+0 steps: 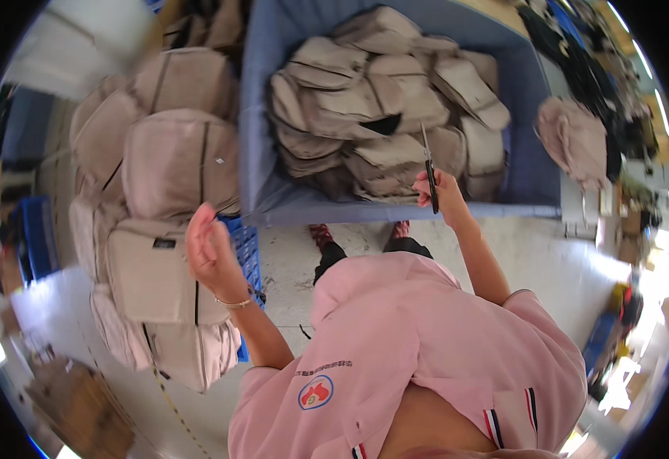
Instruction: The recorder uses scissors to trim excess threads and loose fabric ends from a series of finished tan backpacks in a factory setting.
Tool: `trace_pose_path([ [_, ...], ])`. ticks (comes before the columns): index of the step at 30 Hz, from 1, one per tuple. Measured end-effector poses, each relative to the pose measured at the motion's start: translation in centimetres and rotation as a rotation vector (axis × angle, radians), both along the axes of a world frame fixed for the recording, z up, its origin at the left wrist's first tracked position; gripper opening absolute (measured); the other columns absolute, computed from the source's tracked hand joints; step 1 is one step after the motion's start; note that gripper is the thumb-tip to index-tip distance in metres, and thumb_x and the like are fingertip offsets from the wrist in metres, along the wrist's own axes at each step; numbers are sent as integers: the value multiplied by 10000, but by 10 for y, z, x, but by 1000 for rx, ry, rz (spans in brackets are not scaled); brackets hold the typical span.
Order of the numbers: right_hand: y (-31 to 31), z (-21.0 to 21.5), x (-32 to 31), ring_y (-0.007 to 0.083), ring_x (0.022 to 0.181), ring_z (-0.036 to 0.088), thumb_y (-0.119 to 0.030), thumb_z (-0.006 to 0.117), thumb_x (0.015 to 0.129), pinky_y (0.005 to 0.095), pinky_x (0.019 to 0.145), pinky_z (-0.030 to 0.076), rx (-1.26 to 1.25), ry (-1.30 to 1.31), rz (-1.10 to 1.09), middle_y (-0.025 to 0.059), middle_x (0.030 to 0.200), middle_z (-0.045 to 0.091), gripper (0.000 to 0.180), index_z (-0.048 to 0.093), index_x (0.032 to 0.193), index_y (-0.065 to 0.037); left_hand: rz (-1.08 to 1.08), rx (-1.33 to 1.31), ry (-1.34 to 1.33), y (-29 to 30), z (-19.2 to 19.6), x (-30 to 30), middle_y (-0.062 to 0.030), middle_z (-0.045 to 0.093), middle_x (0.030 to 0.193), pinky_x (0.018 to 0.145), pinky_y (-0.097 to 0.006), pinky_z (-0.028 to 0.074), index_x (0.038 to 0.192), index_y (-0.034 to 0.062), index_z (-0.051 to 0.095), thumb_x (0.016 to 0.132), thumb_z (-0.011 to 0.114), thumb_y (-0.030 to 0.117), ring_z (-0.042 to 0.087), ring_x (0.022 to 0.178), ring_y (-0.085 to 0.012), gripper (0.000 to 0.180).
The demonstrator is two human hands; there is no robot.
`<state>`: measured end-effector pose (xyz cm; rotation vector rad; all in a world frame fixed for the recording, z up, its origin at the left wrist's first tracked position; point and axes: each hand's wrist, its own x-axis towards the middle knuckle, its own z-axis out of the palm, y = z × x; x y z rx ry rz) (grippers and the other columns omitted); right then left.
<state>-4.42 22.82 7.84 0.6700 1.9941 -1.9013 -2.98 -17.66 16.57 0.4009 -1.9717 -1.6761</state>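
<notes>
Pink short-sleeved top [418, 336] w/ a round red-and-blue badge [315, 392] on the chest, small dark print above it (too small to read). Red, white & blue striped tabs [512, 417] at the hem. Thin bracelet [236, 303] on left wrist. Dark trousers, reddish shoes [320, 232].

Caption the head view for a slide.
Right hand grips black-handled scissors above blue bin of beige fabric bags; left hand beside stacked bags.
</notes>
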Motion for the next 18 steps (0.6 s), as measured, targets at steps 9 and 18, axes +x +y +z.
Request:
trace_pose_path([
  [9,93,-34,56,145,600,620,-93,683,835,305,553,558,-102,-119,-411,97,826,656,241,588,1024,21,-977,-495,395,161,218,-26,-11,664,855,698,-339,534,834,170,661,796,730,278,666,801,-205,134],
  [18,166,-40,38,144,612,627,-90,689,834,291,559,556,11,-93,-394,73,789,641,240,589,1023,19,-842,-103,277,231,124,-82,-10,653,869,732,-225,498,945,72,671,892,624,215,615,798,-127,160],
])
